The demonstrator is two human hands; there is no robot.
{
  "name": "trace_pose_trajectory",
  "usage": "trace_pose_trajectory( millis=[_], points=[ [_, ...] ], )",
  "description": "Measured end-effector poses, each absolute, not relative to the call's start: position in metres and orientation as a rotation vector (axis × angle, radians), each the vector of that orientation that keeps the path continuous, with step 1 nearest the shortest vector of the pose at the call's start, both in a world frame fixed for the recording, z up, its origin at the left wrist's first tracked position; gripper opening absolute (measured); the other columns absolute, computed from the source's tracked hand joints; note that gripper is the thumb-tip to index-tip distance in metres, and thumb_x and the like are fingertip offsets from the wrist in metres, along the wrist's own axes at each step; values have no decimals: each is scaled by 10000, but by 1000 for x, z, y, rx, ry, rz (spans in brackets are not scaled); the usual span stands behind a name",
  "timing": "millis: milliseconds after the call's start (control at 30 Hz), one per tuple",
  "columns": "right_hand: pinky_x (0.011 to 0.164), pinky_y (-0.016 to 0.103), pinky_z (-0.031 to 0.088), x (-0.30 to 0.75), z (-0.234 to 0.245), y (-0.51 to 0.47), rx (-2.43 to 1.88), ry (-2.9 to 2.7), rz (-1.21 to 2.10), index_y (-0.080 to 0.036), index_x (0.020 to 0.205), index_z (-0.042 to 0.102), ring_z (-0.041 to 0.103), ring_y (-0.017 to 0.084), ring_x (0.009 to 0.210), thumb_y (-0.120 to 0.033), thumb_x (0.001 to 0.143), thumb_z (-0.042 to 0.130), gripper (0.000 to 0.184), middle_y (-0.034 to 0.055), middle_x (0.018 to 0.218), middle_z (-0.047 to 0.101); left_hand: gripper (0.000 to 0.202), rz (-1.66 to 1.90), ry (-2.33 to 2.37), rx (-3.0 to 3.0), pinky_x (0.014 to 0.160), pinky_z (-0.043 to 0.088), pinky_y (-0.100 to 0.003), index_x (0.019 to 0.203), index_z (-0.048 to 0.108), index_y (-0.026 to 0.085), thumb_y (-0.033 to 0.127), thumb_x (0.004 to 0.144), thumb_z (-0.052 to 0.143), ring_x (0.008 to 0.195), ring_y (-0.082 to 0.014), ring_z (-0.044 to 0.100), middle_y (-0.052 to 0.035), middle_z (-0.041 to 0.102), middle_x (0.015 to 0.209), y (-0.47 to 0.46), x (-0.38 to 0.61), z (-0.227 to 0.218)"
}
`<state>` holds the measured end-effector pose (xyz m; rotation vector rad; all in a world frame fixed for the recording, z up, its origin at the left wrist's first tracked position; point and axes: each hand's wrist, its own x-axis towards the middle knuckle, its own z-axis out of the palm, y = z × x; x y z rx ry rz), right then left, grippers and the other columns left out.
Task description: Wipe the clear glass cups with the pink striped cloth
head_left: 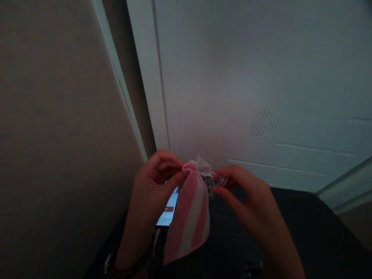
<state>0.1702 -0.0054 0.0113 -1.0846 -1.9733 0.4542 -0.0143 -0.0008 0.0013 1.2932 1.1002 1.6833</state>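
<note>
A pink-and-white striped cloth (190, 221) hangs down from a gathered, bunched top. My left hand (158, 174) is closed, pinching that gathered top between thumb and fingers. At the right side of the cloth, my right hand (241, 190) is closed on a clear, shiny piece (222, 179), partly hidden by the fingers. A pale translucent piece (204, 166) sticks up beside the gather. Small silvery links (209, 186) dangle between the cloth and my right hand; their exact kind is too dim to make out.
A lit phone (168, 209) lies behind my left hand on a dark surface (285, 221). Beyond it stands a white panel (232, 77) with striped heart reliefs (263, 123). A plain wall (64, 116) closes off the left side.
</note>
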Motion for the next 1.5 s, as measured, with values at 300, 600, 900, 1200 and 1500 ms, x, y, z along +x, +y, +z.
trace_pose_trajectory(
  millis=[300,600,900,1200,1500],
  points=[
    [690,270,460,171,13,-10,-1092,-1960,477,-229,964,634,602,154,774,-115,855,659,160,-6,891,642,213,1666,1015,1098,481,449,-131,775,623,234,96,687,759,562,-76,613,73,692,667,-4,-12,3],
    [674,238,442,173,17,-17,-1066,-1941,527,-222,904,639,603,135,748,-128,843,678,119,-32,809,649,202,1533,937,1062,484,464,-131,804,633,241,156,713,792,572,-85,638,60,722,687,-5,-19,3],
    [668,238,435,174,17,-20,-1053,-1952,526,-245,905,629,598,134,737,-113,825,694,167,-42,811,639,114,1468,916,1121,494,457,-145,784,656,238,170,761,745,565,-86,634,44,730,718,-1,-22,1],
    [695,236,431,174,17,-18,-1043,-2037,473,-255,956,604,583,129,781,-74,831,681,233,-45,871,608,205,1491,923,1120,582,488,-157,750,631,216,97,680,783,622,-90,627,55,680,685,-3,-12,2],
    [749,225,473,179,16,-14,-1044,-2014,256,-272,995,583,596,134,824,-24,849,625,290,-12,992,604,81,1465,961,1096,571,512,-157,790,683,219,141,810,673,668,-106,661,13,734,814,-17,-6,11]
  ],
)
